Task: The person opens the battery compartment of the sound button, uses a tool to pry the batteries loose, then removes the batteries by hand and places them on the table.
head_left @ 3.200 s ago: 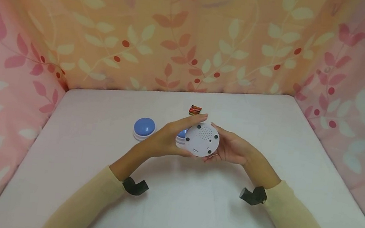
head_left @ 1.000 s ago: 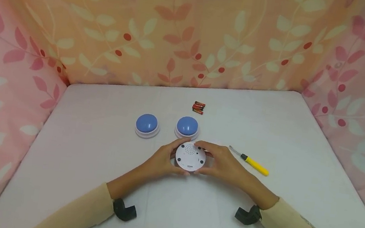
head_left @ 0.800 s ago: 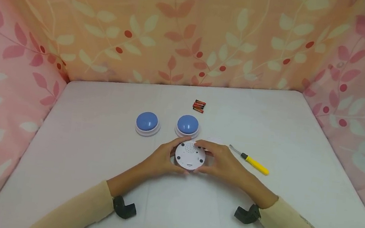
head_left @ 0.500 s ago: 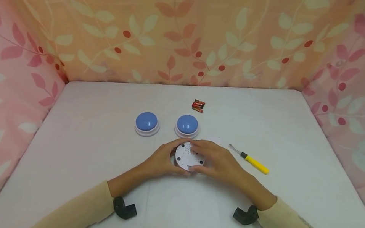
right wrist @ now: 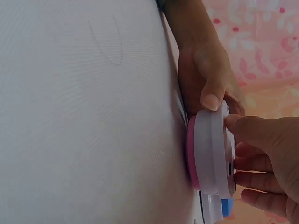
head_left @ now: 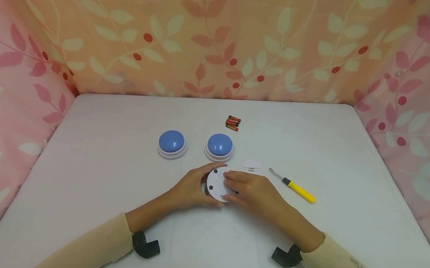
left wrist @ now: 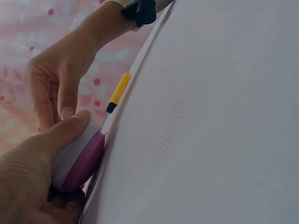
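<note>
A round white push button (head_left: pixel 215 183) is held upside down, its underside with black feet and small holes facing up. Its pink dome (right wrist: pixel 191 154) points down, at or just over the tabletop, in the right wrist view. My left hand (head_left: pixel 191 187) grips the left side of its rim between thumb and fingers. My right hand (head_left: pixel 260 194) lies over the right part of the underside, fairly straight fingertips touching the face and thumb near the front edge. These fingers hide part of the underside. In the left wrist view, both thumbs come close together at the white base.
Two blue-domed buttons, a left one (head_left: pixel 171 142) and a right one (head_left: pixel 220 145), stand behind. Several small red batteries (head_left: pixel 232 123) lie farther back. A yellow-handled screwdriver (head_left: pixel 301 192) and a small whitish piece (head_left: pixel 252 164) with tiny metal bits beside it lie to the right.
The white button, earlier held higher and tilted to face me, has come down and nearer. My right hand has shifted from its right rim left over the underside, uncovering the small whitish piece.
</note>
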Demonstrator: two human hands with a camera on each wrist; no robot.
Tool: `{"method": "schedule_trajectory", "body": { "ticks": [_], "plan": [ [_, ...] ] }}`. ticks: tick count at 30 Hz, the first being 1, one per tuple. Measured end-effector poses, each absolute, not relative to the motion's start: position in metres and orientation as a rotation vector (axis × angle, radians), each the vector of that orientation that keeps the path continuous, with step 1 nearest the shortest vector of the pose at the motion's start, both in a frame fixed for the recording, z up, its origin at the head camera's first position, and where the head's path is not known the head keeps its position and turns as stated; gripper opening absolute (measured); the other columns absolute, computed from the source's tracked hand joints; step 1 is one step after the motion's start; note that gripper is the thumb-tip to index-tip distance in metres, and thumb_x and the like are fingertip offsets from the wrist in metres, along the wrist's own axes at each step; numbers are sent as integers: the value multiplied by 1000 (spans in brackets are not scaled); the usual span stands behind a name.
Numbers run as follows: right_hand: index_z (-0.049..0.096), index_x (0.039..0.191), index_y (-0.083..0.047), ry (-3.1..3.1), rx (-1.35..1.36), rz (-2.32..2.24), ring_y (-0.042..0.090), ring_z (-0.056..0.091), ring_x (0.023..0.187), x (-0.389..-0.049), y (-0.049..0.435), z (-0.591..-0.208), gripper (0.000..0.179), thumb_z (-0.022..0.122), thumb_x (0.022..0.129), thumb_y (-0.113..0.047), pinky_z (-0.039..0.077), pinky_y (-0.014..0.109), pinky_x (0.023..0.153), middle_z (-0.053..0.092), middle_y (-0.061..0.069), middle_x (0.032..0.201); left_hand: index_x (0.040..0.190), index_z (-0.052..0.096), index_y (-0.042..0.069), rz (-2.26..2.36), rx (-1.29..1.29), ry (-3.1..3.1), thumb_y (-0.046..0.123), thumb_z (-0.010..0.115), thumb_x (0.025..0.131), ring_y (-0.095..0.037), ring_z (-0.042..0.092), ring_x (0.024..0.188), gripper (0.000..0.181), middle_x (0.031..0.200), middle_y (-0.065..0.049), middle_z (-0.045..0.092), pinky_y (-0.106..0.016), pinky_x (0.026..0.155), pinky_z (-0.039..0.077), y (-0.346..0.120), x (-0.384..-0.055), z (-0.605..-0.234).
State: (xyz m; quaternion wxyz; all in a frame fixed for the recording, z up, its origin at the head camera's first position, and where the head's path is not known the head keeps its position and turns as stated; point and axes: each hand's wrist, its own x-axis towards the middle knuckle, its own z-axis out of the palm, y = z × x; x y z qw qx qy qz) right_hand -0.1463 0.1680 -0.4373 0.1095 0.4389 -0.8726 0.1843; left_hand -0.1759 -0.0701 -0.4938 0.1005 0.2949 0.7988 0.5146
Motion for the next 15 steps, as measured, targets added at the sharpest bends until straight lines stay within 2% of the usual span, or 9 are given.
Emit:
{"method": "schedule_trajectory", "body": {
  "ticks": [7, 15],
  "plan": [
    [74, 117, -3, -2474, 1382, 292, 22, 69, 113, -139, 161, -433, 35, 82, 87, -19, 56, 36, 91, 72, 12, 122, 150, 47, 28, 1552, 841, 2344, 31, 99, 63, -6, 59, 120, 101, 139, 11, 59, -29, 103, 48, -69, -176, -493],
    [71, 122, -3, -2348, 1523, 152, 22, 66, 119, -140, 164, -439, 44, 85, 80, -5, 55, 34, 93, 70, 11, 126, 150, 49, 26, 1647, 734, 2259, 25, 99, 64, -12, 62, 118, 99, 140, 7, 59, -27, 100, 50, -70, -176, -495]
  ]
}}
